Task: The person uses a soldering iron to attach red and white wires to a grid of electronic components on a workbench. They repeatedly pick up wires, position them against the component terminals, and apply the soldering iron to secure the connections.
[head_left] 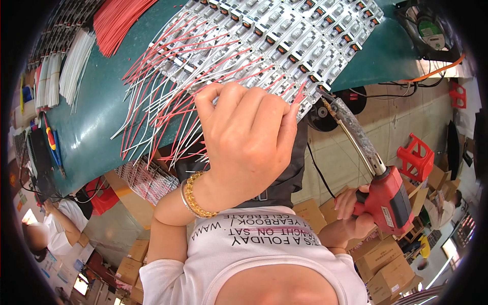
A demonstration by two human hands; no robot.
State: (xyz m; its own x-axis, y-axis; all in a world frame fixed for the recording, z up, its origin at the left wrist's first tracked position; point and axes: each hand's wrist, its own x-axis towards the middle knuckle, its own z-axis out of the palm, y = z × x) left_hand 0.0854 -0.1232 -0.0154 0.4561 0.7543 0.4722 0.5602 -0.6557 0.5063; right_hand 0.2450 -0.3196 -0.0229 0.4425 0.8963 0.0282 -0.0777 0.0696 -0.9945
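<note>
My left hand (pixel 244 137) is over the near edge of a large sheet of small circuit boards (pixel 284 35). Thumb and forefinger pinch a red wire (pixel 301 93) against the sheet's right corner; the other fingers curl in. Rows of red and white wires (pixel 168 96) stick out from boards left of this hand. In my right hand (pixel 351 209), fingers wrapped around the handle, is a red soldering gun (pixel 389 201). Its long metal barrel points up and left, with the tip beside the pinched wire. Whether the tip touches the board I cannot tell.
Bundles of red wires (pixel 117 25) and white wires (pixel 76 66) lie on the green tabletop (pixel 96 147). A fan (pixel 429 30) stands at the far right. Below are a solder spool (pixel 323 117), a red stool (pixel 416 157) and cardboard boxes (pixel 389 269). Another person (pixel 63 223) sits at lower left.
</note>
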